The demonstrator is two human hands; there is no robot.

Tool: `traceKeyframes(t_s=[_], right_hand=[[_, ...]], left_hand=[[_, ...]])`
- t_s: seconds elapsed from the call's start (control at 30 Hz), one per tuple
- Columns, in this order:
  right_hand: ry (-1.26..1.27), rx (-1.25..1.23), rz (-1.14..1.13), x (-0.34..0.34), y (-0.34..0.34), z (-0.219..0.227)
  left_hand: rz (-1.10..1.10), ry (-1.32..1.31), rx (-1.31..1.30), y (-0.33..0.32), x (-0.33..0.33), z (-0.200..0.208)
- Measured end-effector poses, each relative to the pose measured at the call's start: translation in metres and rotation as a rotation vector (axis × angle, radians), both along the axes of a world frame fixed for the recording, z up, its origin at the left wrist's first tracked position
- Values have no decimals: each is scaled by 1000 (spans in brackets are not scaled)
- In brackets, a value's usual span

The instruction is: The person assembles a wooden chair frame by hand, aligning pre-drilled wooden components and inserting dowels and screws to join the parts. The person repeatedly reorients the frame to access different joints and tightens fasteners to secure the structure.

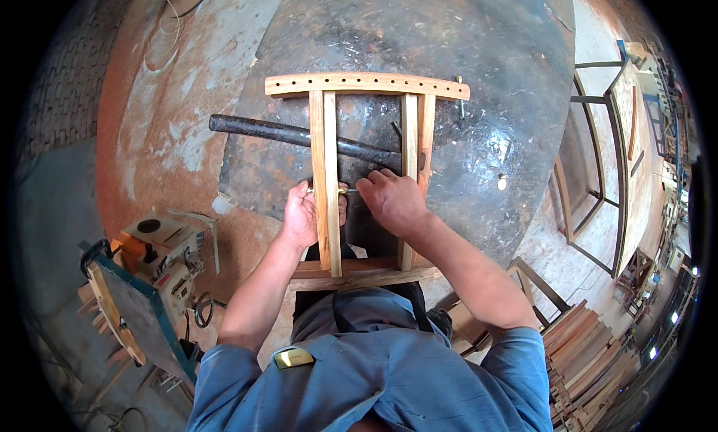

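A pale wooden frame (324, 140) lies before me, with long uprights and a curved rail (366, 83) at its far end pierced by a row of several dark holes. My left hand (301, 216) is closed around the left pair of uprights, with fingers showing on both sides. A small brass-coloured fitting (343, 190) pokes out of the inner side there. Toward it points a thin metal rod (353, 190), pinched in my closed right hand (394, 202); the rest of the rod is hidden by the fingers. Beneath the uprights runs a black pipe (262, 127), slanting down to the right.
A dark, worn metal tabletop (479, 50) extends under the frame. On the left stands a machine with a teal-edged panel (146, 312). Stacked wooden strips (587, 350) lie at lower right. Beyond the table's right side is a framed wooden panel (624, 170).
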State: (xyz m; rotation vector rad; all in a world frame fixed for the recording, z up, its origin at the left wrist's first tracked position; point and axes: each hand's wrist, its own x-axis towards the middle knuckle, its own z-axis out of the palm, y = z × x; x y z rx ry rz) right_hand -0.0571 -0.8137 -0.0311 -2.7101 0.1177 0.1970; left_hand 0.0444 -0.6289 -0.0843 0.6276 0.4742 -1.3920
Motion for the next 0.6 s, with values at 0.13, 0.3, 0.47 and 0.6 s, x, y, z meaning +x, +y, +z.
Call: traceKeyframes(t_s=[0.13,0.3,0.47,0.6], right_hand=[[1,-4,3,1,0,1],[9,2,14,0,-1,2],[-6,9,17,0,-3,0],[6,21,15,0,-3,2]], left_hand=[[-2,10,-6,0,1,1],[-6,14,-24,1,1,-3],[-2,16,-33,1,1,-1],[2,38,-49,3,1,-3]])
